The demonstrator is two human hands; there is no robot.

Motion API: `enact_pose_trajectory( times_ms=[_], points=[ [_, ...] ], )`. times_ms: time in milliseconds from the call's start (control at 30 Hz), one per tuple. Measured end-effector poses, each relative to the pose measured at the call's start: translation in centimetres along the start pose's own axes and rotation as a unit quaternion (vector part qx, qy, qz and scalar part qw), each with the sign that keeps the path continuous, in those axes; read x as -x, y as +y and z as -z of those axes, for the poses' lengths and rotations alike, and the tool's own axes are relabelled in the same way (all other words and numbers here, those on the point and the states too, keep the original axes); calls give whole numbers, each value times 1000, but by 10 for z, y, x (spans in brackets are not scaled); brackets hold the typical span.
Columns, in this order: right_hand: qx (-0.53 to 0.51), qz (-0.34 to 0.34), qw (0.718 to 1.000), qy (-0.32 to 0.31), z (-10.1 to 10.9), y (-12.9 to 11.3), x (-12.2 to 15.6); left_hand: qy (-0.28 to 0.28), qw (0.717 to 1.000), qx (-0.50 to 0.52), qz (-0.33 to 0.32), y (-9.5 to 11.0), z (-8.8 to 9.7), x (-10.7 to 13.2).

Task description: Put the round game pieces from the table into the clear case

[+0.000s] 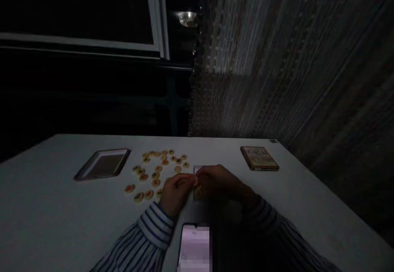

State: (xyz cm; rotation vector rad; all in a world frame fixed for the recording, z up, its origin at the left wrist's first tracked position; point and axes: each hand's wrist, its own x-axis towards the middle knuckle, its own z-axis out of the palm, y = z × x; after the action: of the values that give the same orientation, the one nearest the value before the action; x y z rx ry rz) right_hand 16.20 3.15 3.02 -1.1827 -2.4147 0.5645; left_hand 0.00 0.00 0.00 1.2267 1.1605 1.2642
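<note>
Head view: left hand (176, 190) and right hand (223, 181) close together at clear case (197, 167), fingers bent, cannot tell what they grip; discs (155, 183) scattered left and far; tray (109, 166) far left, box (259, 158) far right, phone (194, 247) near, lit

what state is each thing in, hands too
Left hand: fingers bent, grip unclear
Right hand: fingers bent, grip unclear
Small case: partly hidden by hands
Game pieces: mostly scattered loose
Phone: screen lit
Tray: lying flat
Printed box: lying flat, printed side up
Curtain: hanging down
</note>
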Motion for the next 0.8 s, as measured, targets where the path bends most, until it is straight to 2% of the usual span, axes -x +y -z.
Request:
enact_pose_trajectory(
  times_ms=[133, 300, 633, 800],
  points=[
    [-5, -19, 1000, -3, 5, -7, 3, 1, 1000, -23, -12, 0, 1, 0],
    [-2, -40, 999, -12, 12, -12, 5, -7, 1000, -6, 7, 0, -1, 0],
    [119, 53, 990, -48, 15, -18, 4, 16, 1000, -15, 6, 5, -3, 1],
    [189, 67, 979, -34, 13, -23, 4, 21, 999, -43, -13, 3, -1, 1]
  ],
)
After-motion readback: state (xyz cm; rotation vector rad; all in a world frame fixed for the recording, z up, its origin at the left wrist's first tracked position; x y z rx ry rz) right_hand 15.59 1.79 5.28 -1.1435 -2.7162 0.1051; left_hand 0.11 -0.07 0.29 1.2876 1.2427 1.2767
